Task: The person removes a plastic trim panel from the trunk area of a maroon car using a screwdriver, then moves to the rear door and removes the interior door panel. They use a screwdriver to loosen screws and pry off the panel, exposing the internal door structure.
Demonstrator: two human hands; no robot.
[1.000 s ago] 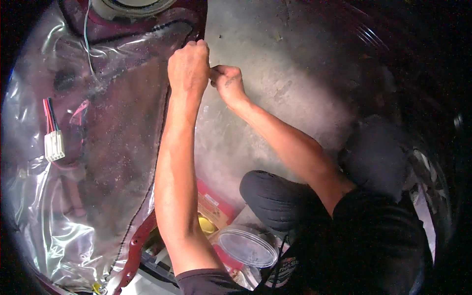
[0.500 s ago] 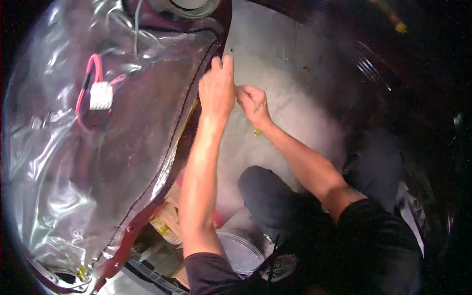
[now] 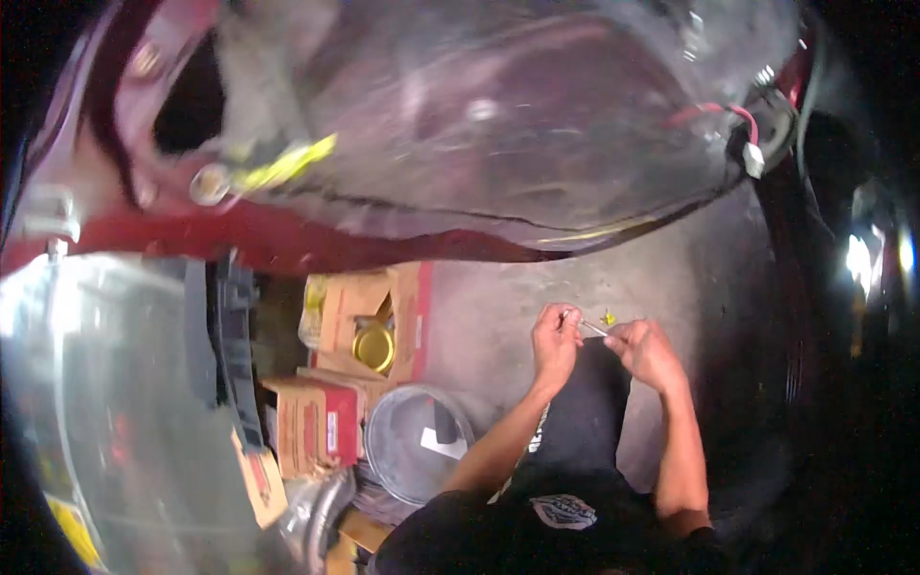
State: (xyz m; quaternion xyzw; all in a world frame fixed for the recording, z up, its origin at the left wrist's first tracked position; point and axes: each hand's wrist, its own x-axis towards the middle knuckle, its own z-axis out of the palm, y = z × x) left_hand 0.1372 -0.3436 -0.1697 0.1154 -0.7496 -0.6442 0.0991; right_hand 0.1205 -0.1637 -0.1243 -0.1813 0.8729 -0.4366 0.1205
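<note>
My left hand (image 3: 556,343) and my right hand (image 3: 652,353) are close together in front of my body, both with closed fingers. A thin silvery rod (image 3: 594,328) runs between them, its two ends pinched in the fingertips. Just beyond my right fingertips shows a small yellow piece (image 3: 609,317); whether it is held or lies on the floor, I cannot tell. Above my hands spans a dark red car door (image 3: 402,240) covered with clear plastic film (image 3: 537,115). A white connector (image 3: 754,160) on red wires hangs at its right end.
Cardboard boxes (image 3: 302,426) stand on the floor at the left, one holding a gold-coloured can (image 3: 374,347). A round grey tub (image 3: 419,395) is beside them. Yellow tape (image 3: 287,165) sticks to the door's lower left. A long black trim piece (image 3: 237,350) stands near the boxes.
My hands have come away from the door's edge and down toward my body, with the rod now visible between them. My view has turned left, bringing the boxes and tub into fuller sight.
</note>
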